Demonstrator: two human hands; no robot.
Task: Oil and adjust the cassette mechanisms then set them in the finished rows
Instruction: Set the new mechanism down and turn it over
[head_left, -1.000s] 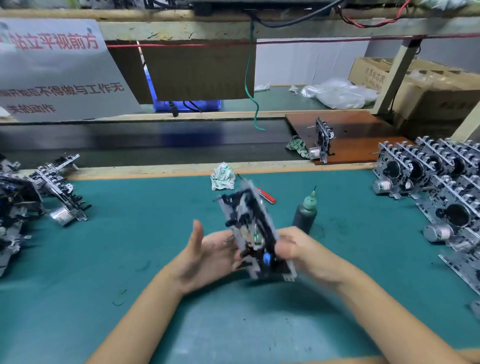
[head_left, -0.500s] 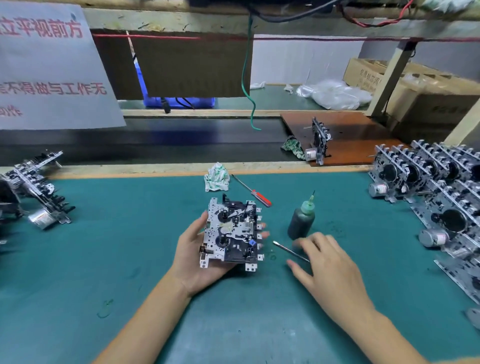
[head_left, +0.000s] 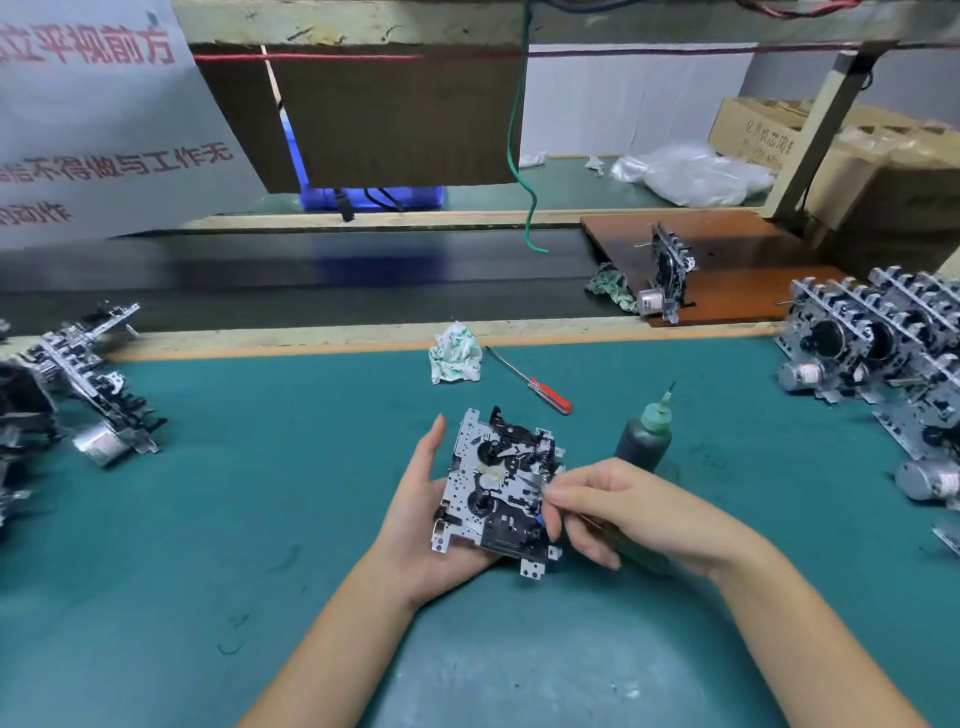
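A cassette mechanism (head_left: 493, 488), a silver plate with black gears, lies face up in my left hand (head_left: 415, 519), which cradles it from below with the thumb up along its left edge. My right hand (head_left: 623, 512) pinches a thin metal tool (head_left: 587, 517) and its fingertips are at the mechanism's right side. A dark green oil bottle (head_left: 644, 441) with a needle tip stands just behind my right hand. Finished rows of mechanisms (head_left: 878, 348) stand at the right. A pile of mechanisms (head_left: 88, 384) sits at the left.
A red-handled screwdriver (head_left: 535, 387) and a crumpled rag (head_left: 454, 353) lie on the green mat (head_left: 260, 493) behind the work. One mechanism (head_left: 667, 275) stands on a brown board (head_left: 737, 249) beside the black conveyor belt (head_left: 311, 280). Cardboard boxes (head_left: 883, 171) are at the back right.
My right hand picked the thin tool up off the mat and brought it to the mechanism's right side. My left hand kept holding the mechanism flat, after turning it face up.
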